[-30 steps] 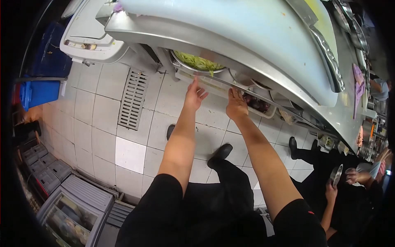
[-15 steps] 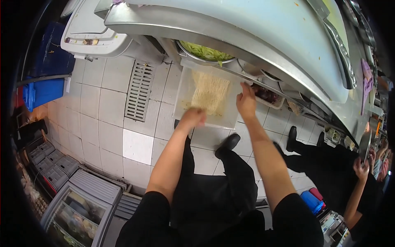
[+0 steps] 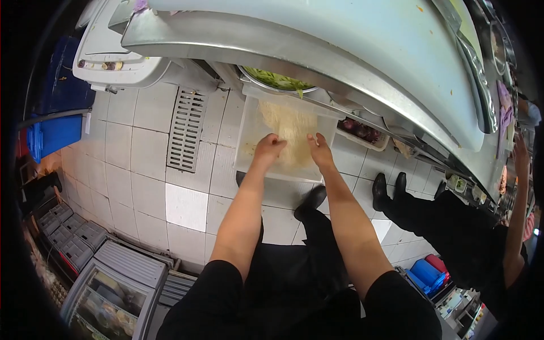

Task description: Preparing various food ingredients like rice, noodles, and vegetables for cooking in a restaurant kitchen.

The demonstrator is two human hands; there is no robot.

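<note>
A translucent plastic bin (image 3: 241,148) stands under the counter. In it lies a pale yellow mass of thin noodles (image 3: 292,122), blurred in places. My left hand (image 3: 269,152) is at the left edge of the noodles, fingers curled in and pressed against the strands. At their right edge is my right hand (image 3: 321,153), its thumb and fingertips a little apart beside the noodles. Small crumbs dot the bin floor near my left hand.
A bowl of shredded green vegetable (image 3: 277,79) sits behind the bin, and a tray of dark red onions (image 3: 360,131) is at its right. Overhead is a steel counter edge (image 3: 226,48). A floor drain (image 3: 187,130) lies left; a co-worker's shoes (image 3: 381,190) stand right.
My left hand has moved up to the noodles, and my right hand has come in from the bin's right rim. The noodles have shifted and look looser. The co-worker's arm has risen.
</note>
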